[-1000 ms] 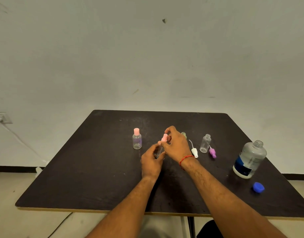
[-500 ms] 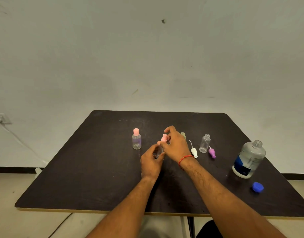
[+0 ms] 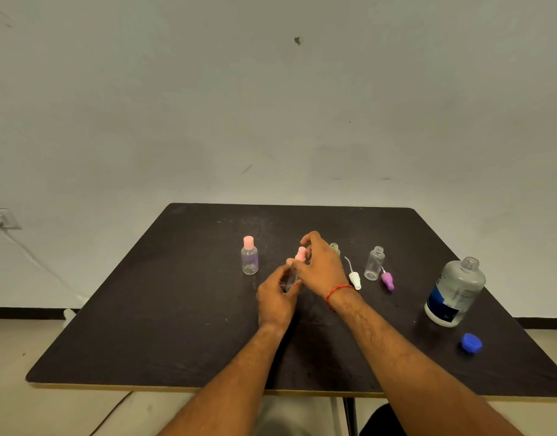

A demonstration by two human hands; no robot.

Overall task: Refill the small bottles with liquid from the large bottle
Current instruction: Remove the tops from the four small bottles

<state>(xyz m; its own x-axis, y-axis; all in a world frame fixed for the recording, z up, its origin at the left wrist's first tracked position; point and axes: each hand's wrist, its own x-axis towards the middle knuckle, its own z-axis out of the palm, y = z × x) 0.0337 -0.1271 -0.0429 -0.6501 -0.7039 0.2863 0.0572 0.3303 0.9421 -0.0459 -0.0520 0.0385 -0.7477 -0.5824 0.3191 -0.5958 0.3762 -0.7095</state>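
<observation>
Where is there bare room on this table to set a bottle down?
Bare: the table left of the pink-capped bottle, and its far strip behind the bottles. Crowded: right of the right hand, where white pump top, open small bottle, purple pump top, large bottle and blue cap sit close.

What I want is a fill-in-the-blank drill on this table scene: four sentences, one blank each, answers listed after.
1. The left grip holds a clear small bottle while the right grip pinches its ____ cap.
2. The large bottle stands open; the loose cap near it on the table is ____.
3. A white nozzle and a ____ nozzle lie beside an uncapped bottle.
4. The red thread circles the ____ wrist.
Missing words: pink; blue; purple; right.
</observation>
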